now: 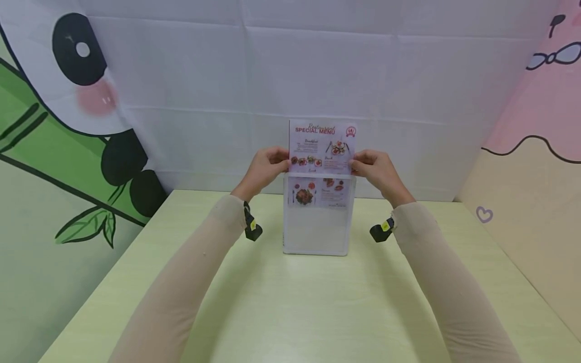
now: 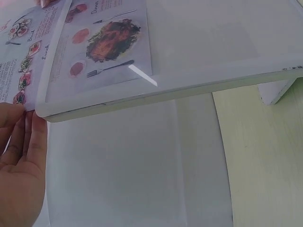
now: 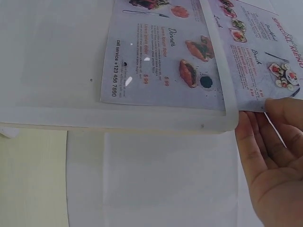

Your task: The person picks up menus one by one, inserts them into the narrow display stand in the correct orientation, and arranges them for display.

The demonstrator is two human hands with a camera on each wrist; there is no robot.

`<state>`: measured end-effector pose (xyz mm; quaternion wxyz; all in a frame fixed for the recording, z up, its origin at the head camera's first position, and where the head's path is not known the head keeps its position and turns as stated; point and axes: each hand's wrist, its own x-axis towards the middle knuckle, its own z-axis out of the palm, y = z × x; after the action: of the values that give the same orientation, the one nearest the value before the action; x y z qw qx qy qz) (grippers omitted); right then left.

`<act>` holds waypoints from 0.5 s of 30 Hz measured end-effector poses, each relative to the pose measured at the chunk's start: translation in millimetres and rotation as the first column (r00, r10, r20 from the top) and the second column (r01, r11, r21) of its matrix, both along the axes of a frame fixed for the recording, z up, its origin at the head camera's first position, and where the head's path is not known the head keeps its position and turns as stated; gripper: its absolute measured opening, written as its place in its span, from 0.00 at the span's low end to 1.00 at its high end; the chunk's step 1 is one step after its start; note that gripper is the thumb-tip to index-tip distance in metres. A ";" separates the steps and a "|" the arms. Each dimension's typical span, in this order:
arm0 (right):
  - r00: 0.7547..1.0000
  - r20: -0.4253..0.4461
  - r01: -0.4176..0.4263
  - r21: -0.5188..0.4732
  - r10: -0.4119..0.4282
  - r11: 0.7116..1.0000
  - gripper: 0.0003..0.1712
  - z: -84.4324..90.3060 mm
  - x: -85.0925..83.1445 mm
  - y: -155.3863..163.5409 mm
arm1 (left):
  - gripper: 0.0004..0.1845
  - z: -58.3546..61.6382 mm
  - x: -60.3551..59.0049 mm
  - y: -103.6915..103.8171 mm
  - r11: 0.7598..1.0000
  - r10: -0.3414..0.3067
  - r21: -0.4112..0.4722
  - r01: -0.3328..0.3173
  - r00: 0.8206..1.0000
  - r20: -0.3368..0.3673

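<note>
A printed restaurant menu sheet (image 1: 322,146) stands upright, its lower part inside a clear display holder with a white frame (image 1: 316,229). The upper half, titled "Special Menu", sticks out above the holder's top edge. My left hand (image 1: 268,166) pinches the menu's left edge between thumb and fingers, just above the holder's corner. On the opposite edge my right hand (image 1: 374,169) pinches the sheet at about the same height. Through the clear front in the right wrist view, the menu's bottom edge shows partway down the holder (image 3: 52,61).
The holder stands on a pale wooden table (image 1: 290,302) near its back edge. Behind it hangs a creased white cloth (image 1: 317,65). Cartoon-painted panels flank the table, green on the left (image 1: 54,131) and pink and cream on the right (image 1: 535,196).
</note>
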<state>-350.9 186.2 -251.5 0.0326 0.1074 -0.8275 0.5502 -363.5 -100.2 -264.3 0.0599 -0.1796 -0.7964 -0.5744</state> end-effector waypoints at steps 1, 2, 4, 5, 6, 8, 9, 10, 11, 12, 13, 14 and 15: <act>1.000 0.001 -0.002 0.002 0.002 1.000 0.17 0.0 0.2 0.0 | 0.12 0.1 0.1 0.1 1.000 -0.001 0.000 0.001 1.000 -0.001; 1.000 0.003 0.000 0.002 0.000 1.000 0.16 0.2 0.4 -0.1 | 0.12 0.1 0.2 0.2 1.000 -0.001 0.001 0.001 1.000 -0.002; 1.000 0.003 0.007 -0.006 -0.007 1.000 0.16 0.6 1.0 -0.6 | 0.12 0.1 0.3 0.4 1.000 -0.001 0.000 0.001 1.000 -0.004; 1.000 0.000 0.006 -0.007 -0.006 1.000 0.16 0.6 1.1 -0.7 | 0.12 0.1 0.4 0.5 1.000 0.001 -0.003 -0.001 1.000 -0.004; 1.000 -0.005 0.001 -0.004 -0.001 1.000 0.17 0.5 0.9 -0.5 | 0.11 0.2 0.6 0.5 1.000 0.002 -0.003 -0.002 1.000 -0.003; 1.000 -0.010 0.005 -0.008 -0.006 1.000 0.17 0.3 0.5 -0.6 | 0.12 0.4 0.6 0.8 1.000 0.004 -0.001 -0.004 1.000 -0.001; 1.000 -0.014 0.004 -0.010 -0.004 1.000 0.18 0.3 0.2 -0.7 | 0.12 0.4 0.6 0.9 1.000 0.003 -0.001 -0.003 1.000 0.000; 1.000 -0.019 -0.005 -0.005 0.005 1.000 0.18 0.2 -0.5 -0.5 | 0.12 0.4 0.6 0.9 1.000 0.003 0.002 -0.003 1.000 0.001; 1.000 -0.023 -0.006 -0.004 0.005 1.000 0.19 0.2 -0.9 -0.7 | 0.12 0.3 0.7 0.9 1.000 0.001 0.006 -0.001 1.000 0.003; 1.000 -0.025 -0.008 -0.005 0.008 1.000 0.19 0.3 -1.3 -1.0 | 0.12 0.3 0.6 0.8 1.000 0.000 0.007 0.000 1.000 0.004; 1.000 -0.026 -0.007 -0.011 0.007 1.000 0.19 0.6 -1.4 -1.6 | 0.11 0.2 0.6 0.6 1.000 0.000 0.007 0.000 1.000 0.003; 1.000 -0.030 -0.009 -0.015 0.009 1.000 0.19 1.0 -1.2 -2.1 | 0.11 0.2 0.6 0.5 1.000 0.000 0.007 0.000 1.000 0.003; 0.999 -0.032 -0.011 -0.022 0.010 1.000 0.19 1.5 -1.2 -2.7 | 0.11 0.2 0.6 0.3 1.000 -0.001 0.006 0.001 1.000 0.002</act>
<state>-352.1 183.4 -250.0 0.0442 0.1204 -0.8200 0.5578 -362.9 -99.8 -264.1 0.0592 -0.1794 -0.7947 -0.5769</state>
